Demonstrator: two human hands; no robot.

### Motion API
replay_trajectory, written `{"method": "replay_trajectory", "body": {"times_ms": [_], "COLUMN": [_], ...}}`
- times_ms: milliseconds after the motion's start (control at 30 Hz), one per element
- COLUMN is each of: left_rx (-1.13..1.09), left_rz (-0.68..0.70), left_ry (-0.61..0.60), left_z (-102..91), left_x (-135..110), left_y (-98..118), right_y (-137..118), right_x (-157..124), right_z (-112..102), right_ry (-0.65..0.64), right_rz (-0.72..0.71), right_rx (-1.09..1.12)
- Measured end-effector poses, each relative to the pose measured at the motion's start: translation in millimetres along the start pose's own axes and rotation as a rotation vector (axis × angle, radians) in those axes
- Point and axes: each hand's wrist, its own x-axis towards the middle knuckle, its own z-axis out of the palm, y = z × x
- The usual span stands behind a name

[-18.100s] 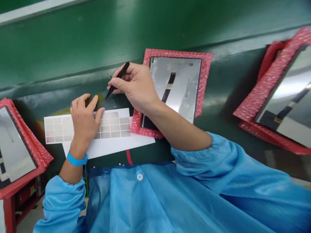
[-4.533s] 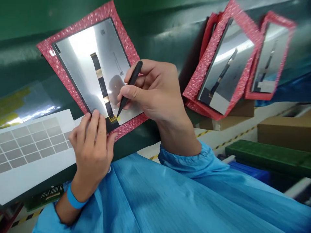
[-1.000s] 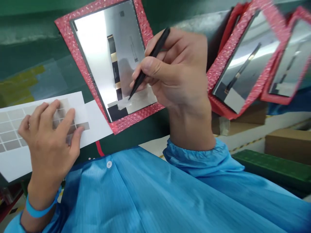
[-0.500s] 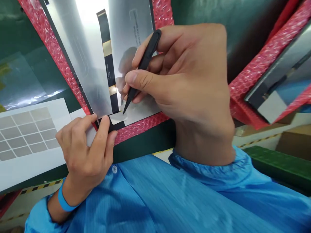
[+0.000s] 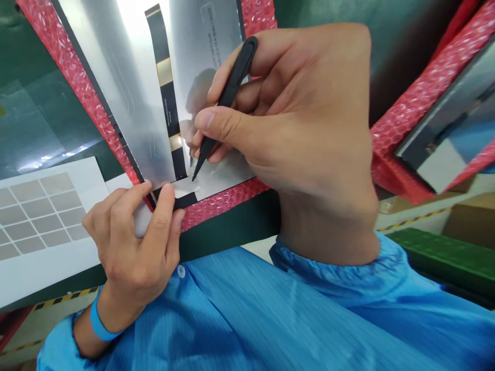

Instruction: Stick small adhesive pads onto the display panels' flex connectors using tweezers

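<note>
A silver display panel (image 5: 116,77) lies back-up on a red bubble-wrap pad (image 5: 69,72), with a black and gold flex cable (image 5: 168,98) running down its middle. My right hand (image 5: 301,129) grips black tweezers (image 5: 226,103) like a pen; their tip touches a grey sticker (image 5: 185,188) at the panel's lower edge, beside the cable's end. My left hand (image 5: 135,242) presses fingertips on the panel's lower corner and the same sticker. A white sheet of grey stickers (image 5: 38,211) lies left of that hand.
More panels on red bubble wrap (image 5: 436,108) are stacked at the right on the green bench (image 5: 232,226). A clear film (image 5: 34,134) lies on the bench at left. Cardboard and a green box (image 5: 448,252) sit below right. My blue sleeves fill the foreground.
My left hand left the sticker sheet and came to the panel's lower corner. The tweezers' tip lowered to the sticker at the cable's end; the view moved closer.
</note>
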Motion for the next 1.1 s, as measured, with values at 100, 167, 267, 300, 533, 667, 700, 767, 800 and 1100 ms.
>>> {"method": "replay_trajectory", "body": {"times_ms": [100,167,267,300,533,667,700,767,800,1100], "left_rx": [0.017,0.029,0.07,0.083,0.166,0.237,0.249,0.252,0.246,0.247], "left_rz": [0.002,0.013,0.027,0.032,0.074,0.071,0.055,0.02,-0.003,-0.169], "left_ry": [-0.015,-0.037,-0.066,-0.065,-0.111,-0.167,-0.187,-0.235,-0.26,-0.263], "left_z": [0.3,0.5,0.1,-0.3,-1.0,6.1,7.5,8.7,8.2,-1.7], "left_x": [-1,0,1,2,1,-1,-1,-1,-1,-6], "left_y": [0,1,1,1,9,18,20,22,23,21], "right_y": [0,1,4,5,14,17,18,19,19,26], "right_x": [0,0,1,1,1,2,2,1,2,9], "right_z": [0,1,1,1,-12,-11,-11,-10,-9,-7], "right_ry": [-0.012,-0.021,-0.008,0.006,0.194,0.192,0.182,0.164,0.166,0.175], "right_rz": [0.006,0.015,0.007,-0.004,-0.076,-0.051,-0.069,-0.092,-0.098,-0.041], "right_rx": [-0.004,0.009,-0.006,-0.03,0.065,0.078,0.066,0.052,0.05,0.078]}}
